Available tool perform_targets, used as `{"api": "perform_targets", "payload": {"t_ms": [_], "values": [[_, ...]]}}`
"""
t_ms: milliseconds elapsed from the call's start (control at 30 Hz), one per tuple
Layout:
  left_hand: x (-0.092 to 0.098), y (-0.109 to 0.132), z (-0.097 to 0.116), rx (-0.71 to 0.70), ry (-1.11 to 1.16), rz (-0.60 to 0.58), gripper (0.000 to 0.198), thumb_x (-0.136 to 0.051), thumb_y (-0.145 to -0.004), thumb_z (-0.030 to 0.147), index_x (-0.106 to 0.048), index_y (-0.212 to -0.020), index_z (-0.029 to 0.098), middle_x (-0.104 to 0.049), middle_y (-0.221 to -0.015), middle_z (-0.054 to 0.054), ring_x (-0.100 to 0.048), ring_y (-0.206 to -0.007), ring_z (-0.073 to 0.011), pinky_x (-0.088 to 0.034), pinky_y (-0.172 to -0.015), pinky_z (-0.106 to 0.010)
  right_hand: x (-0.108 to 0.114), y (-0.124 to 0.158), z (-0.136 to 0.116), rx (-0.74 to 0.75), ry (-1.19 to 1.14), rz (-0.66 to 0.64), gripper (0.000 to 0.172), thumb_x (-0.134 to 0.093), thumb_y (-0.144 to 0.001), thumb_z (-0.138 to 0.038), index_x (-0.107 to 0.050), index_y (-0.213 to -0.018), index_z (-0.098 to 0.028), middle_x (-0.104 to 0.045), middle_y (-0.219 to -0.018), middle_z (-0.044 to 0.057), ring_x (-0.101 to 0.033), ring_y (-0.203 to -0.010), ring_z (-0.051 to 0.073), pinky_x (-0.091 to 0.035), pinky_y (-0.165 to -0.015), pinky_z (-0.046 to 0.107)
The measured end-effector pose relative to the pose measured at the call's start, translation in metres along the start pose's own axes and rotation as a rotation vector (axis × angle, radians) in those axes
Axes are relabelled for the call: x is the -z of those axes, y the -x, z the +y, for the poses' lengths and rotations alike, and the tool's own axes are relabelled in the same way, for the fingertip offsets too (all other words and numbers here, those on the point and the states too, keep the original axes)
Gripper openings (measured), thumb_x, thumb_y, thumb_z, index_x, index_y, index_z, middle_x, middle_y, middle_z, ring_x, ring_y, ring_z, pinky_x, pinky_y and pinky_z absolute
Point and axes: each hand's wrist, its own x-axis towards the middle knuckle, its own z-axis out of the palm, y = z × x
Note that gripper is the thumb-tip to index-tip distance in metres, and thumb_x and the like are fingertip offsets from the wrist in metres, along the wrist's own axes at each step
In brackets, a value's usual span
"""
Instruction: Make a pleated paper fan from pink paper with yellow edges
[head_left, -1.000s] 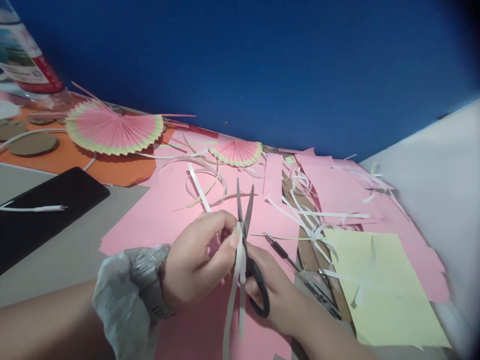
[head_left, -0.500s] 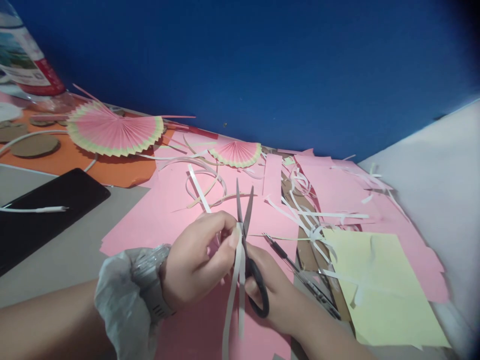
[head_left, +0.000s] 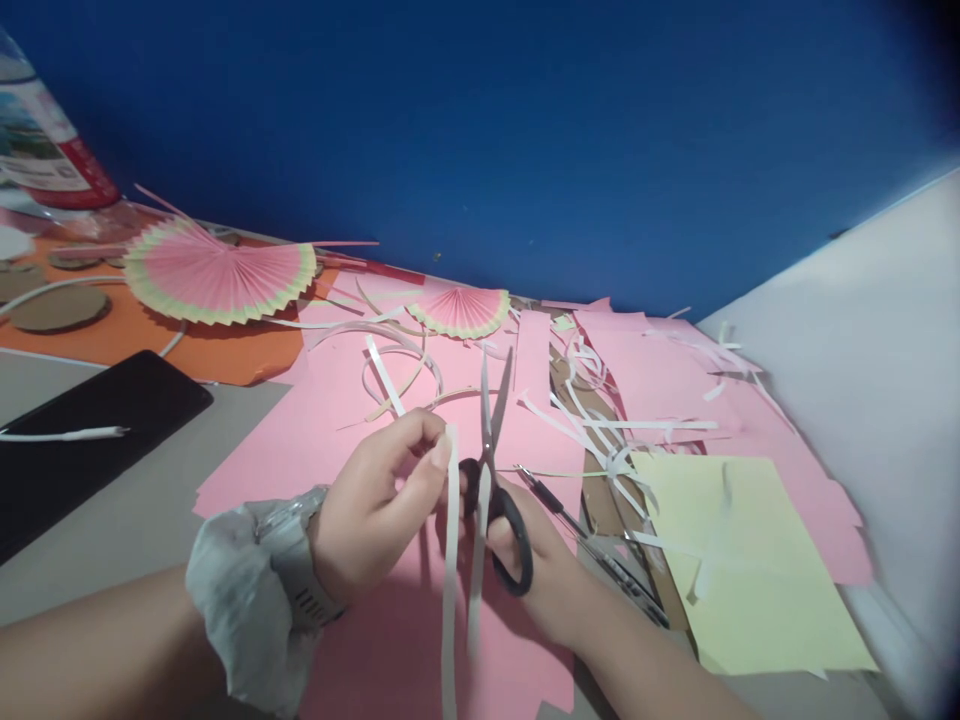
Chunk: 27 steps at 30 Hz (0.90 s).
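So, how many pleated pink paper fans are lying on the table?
2. The large fan lies at the back left on the orange sheet; the small fan lies at the back centre, beyond the scissors. More may be hidden under the paper scraps.

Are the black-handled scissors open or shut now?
Open: the black-handled steel scissors show two blade tips apart in a narrow V.

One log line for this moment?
left hand: pinches strip | right hand: holds scissors, blades apart | strip: hangs over pink sheet
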Motion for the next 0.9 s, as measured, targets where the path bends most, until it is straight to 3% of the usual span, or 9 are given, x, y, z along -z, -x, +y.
{"api": "perform_targets", "payload": {"t_ms": [133,267,533,800,900], "values": [[-0.0012,-0.003,-0.0011,0.014,-0.131,-0.054,0.019,-0.033,-0.092,0.026,-0.044,-0.077,0.019,-0.046,-0.069,0.003,-0.044,-0.064,-0.0113,-0.039,-0.063,-0.026,-0.0012,0.0009,0.0021,-0.006,-0.05,0.151,0.039,-0.037,-0.087,-0.058,-0.047,-0.081,-0.02,-0.045,-0.071,-0.001,-0.044,-0.064,0.012,-0.041,-0.059,0.023],[-0.0035,-0.0038,0.0013,-0.002,-0.237,-0.106,0.014,-0.037,-0.09,0.025,-0.047,-0.082,0.018,-0.05,-0.074,0.001,-0.047,-0.069,-0.0129,-0.039,-0.067,-0.028,-0.0006,-0.0022,0.0044,-0.045,-0.097,0.21,0.027,-0.048,-0.087,-0.046,-0.048,-0.082,-0.02,-0.04,-0.067,-0.004,-0.038,-0.06,0.009,-0.038,-0.056,0.021],[-0.0058,-0.0048,-0.0044,0.008,-0.206,-0.102,0.015,-0.041,-0.091,0.031,-0.049,-0.086,0.019,-0.053,-0.076,0.0,-0.05,-0.069,-0.0128,-0.041,-0.064,-0.026,0.0005,-0.0072,0.0068,-0.062,-0.207,0.216,0.02,-0.064,-0.079,-0.032,-0.05,-0.076,-0.018,-0.049,-0.063,-0.004,-0.046,-0.058,0.009,-0.04,-0.054,0.02],[-0.0036,-0.0062,-0.0049,-0.014,-0.123,-0.113,0.016,-0.042,-0.092,0.027,-0.056,-0.089,0.02,-0.06,-0.084,0.0,-0.057,-0.077,-0.0125,-0.044,-0.07,-0.023,-0.001,-0.0057,0.0086,-0.099,-0.302,0.142,0.02,-0.066,-0.077,-0.029,-0.05,-0.079,-0.018,-0.053,-0.065,-0.004,-0.049,-0.053,0.009,-0.045,-0.056,0.025],[-0.0026,-0.0069,-0.0006,-0.073,-0.147,-0.138,0.023,-0.039,-0.093,0.027,-0.059,-0.084,0.02,-0.062,-0.077,0.001,-0.056,-0.074,-0.0118,-0.042,-0.071,-0.023,-0.0003,-0.006,0.0106,-0.086,-0.324,0.153,0.02,-0.066,-0.077,-0.03,-0.05,-0.079,-0.018,-0.054,-0.064,-0.004,-0.054,-0.056,0.011,-0.045,-0.056,0.026]]}}
